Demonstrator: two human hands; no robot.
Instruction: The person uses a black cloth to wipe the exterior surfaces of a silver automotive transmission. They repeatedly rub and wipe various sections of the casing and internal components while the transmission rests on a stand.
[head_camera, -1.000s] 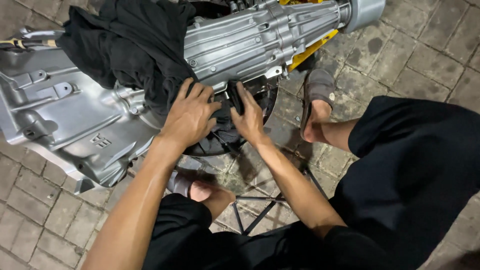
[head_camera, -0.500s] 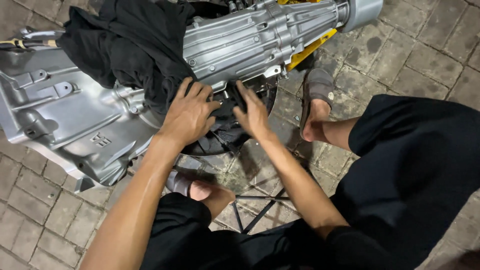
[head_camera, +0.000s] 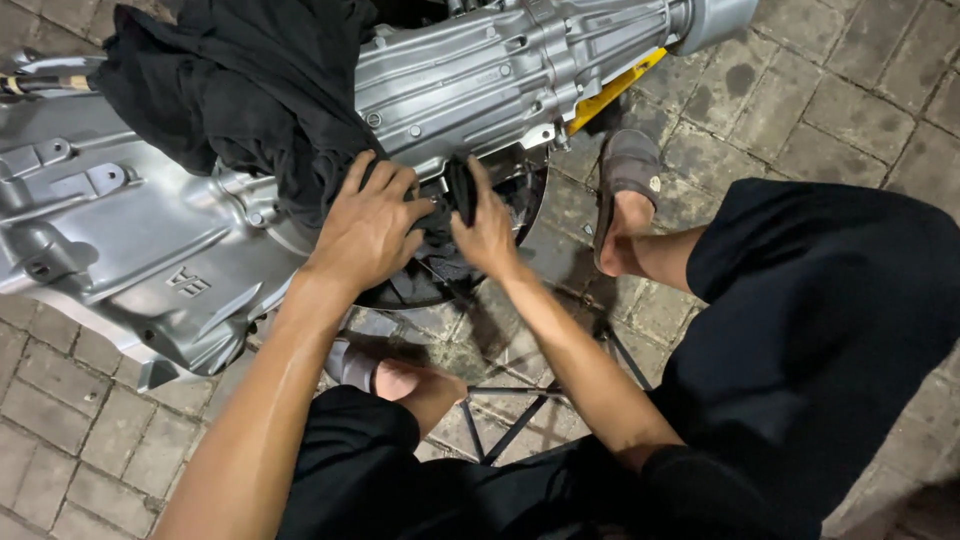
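A large silver gearbox housing (head_camera: 130, 250) lies across the paved ground, its long tail end (head_camera: 560, 60) running to the upper right. A black cloth (head_camera: 240, 90) is draped over its top. My left hand (head_camera: 368, 228) presses down on the housing's near side, fingers curled over a fold of black cloth. My right hand (head_camera: 487, 230) sits right beside it, gripping a small dark part (head_camera: 460, 188) at the housing's lower edge. What lies under my palms is hidden.
A dark round tyre-like support (head_camera: 520, 210) lies under the gearbox. A yellow piece (head_camera: 610, 90) shows beneath the tail end. My sandalled feet (head_camera: 625, 180) rest on the brick paving, and a black metal stool frame (head_camera: 520, 400) stands beneath me.
My right hand has shifted slightly left and closer to my left hand, closing around the dark part. The left hand has stayed in place on the cloth.
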